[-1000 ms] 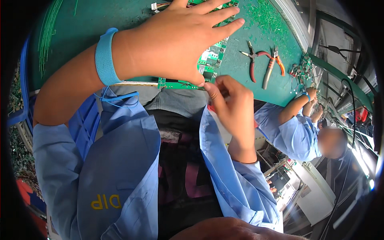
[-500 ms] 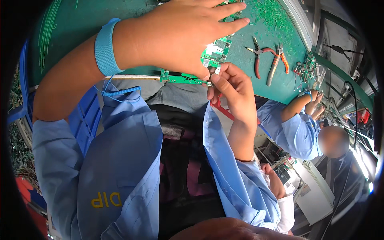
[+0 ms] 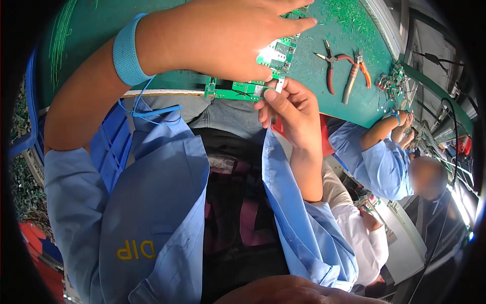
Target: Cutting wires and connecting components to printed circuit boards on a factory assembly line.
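A green circuit board panel [image 3: 281, 57] lies near the front edge of the table, partly covered by my left hand [image 3: 223, 43]. That hand stretches across it from the left with fingers spread, its thumb tip close to the board. Along the near side, a narrow green board strip [image 3: 235, 95] with black marks sticks out over the table edge. My right hand [image 3: 293, 106] pinches the right end of this strip between thumb and fingers. Whether the strip is still joined to the panel is hidden. A blue wrist strap [image 3: 126, 50] with a coiled cord circles my left wrist.
Red-handled pliers [image 3: 330, 66] and orange-handled cutters [image 3: 356, 76] lie right of the panel. Green scraps [image 3: 349, 20] litter the far table. Small boards with wires [image 3: 392, 83] are piled at the right edge, near a co-worker in blue [image 3: 379, 162]. Another person wears white [image 3: 362, 238].
My left hand has shifted slightly away, its thumb drawing back so more of the strip shows. My right hand keeps its pinch. The person in white has come further into view.
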`<state>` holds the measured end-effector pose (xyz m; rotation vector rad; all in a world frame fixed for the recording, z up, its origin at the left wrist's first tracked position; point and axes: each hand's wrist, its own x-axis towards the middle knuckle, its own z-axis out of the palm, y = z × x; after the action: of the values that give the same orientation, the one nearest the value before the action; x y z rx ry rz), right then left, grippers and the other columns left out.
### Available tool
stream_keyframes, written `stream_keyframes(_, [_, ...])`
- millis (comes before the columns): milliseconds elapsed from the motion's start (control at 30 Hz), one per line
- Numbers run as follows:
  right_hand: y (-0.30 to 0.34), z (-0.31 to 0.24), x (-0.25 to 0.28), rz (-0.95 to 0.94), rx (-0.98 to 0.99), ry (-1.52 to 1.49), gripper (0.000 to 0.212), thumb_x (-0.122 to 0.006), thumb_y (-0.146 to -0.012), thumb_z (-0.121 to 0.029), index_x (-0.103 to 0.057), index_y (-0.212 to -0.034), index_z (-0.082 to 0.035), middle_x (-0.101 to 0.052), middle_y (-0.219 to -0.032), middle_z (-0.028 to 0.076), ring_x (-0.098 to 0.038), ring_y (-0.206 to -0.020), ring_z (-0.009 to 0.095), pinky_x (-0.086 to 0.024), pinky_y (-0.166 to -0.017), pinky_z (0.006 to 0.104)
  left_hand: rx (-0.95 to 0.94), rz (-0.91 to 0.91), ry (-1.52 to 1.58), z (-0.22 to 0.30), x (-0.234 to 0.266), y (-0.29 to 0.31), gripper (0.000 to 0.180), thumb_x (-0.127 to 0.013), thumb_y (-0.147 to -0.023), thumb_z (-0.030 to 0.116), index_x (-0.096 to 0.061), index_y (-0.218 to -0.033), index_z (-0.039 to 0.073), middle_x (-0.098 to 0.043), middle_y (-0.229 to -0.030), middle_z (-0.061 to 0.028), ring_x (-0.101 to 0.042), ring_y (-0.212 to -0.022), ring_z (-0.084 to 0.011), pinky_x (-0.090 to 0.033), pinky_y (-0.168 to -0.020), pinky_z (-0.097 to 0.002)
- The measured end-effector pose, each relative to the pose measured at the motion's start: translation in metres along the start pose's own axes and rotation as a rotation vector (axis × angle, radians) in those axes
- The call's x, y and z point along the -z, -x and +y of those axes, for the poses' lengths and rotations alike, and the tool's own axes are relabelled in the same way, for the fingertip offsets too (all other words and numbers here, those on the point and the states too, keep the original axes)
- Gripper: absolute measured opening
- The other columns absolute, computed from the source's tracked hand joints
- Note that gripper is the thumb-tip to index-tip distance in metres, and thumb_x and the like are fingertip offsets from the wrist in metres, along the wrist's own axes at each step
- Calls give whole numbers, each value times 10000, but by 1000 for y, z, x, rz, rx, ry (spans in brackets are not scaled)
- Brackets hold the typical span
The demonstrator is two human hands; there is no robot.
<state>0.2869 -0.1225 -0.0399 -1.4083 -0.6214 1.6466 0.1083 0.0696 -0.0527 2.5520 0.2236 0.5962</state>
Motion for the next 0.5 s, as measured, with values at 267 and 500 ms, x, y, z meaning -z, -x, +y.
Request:
stream_keyframes(267, [8, -1, -6, 82, 3, -62, 100, -709, -1067, -39, -705, -1097, 57, -775, -891, 141, -701, -677, 160, -577, -595, 264, 51, -98, 166, -7, -3, -2, 789, -690, -910, 349, -544, -1565, -66, -429, -1660, -402, -311, -1631, -549, -57, -1295, -803])
stream_keyframes(500, [9, -10, 1, 137, 17, 104, 33, -709, -1013, -1, -714, -1010, 32, -760, -867, 125, -661, -639, 137, -525, -569, 245, 184, -295, 495, -2, 1, -5, 838, -758, -871, 429, -580, -1546, -35, -465, -1645, -377, -354, -1613, -535, -88, -1295, -794])
